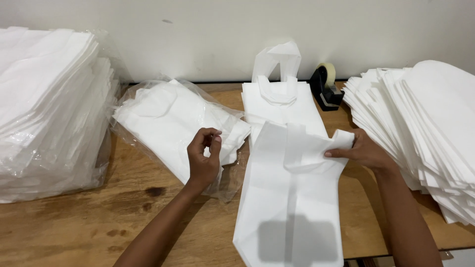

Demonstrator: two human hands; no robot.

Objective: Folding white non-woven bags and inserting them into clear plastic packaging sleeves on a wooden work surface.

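Head view: the white bag [289, 198] is cut off at the lower frame edge, so its bottom end is not seen. Its long axis runs from the near edge of the tabletop [74, 232] toward the wall, handles pointing away. One handle flap is pinched by the right hand [363, 151]. The left hand [204, 158] is loosely curled, fingertips together, over a clear plastic packet [168, 118] of white bags. Wrapped stacks [47, 109] occupy the left edge; loose white stacks [425, 128] the right. A black tape dispenser [325, 86] stands at the far edge.

Wooden table [148, 217] — white bags [289, 198], wrapped bag packs [44, 109], tape dispenser [325, 87] lie on it.
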